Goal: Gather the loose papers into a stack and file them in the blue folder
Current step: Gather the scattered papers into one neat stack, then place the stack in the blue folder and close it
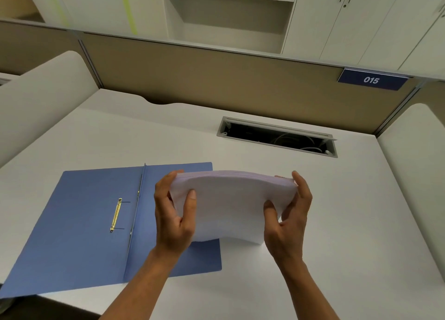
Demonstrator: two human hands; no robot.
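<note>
A stack of white papers (231,204) stands on its lower edge on the desk, bowed toward me. My left hand (172,213) grips its left side, thumb on the front and fingers behind. My right hand (289,221) grips its right side the same way. The blue folder (79,228) lies open flat on the desk to the left, with a gold metal fastener (116,215) on its left leaf. The papers' lower left corner and my left hand overlap the folder's right leaf.
The white desk (313,199) has an open cable slot (277,136) at the back. Tan partition panels (216,79) close in the back, with a "015" sign (372,79). White curved dividers (36,98) flank both sides. Cabinets stand beyond.
</note>
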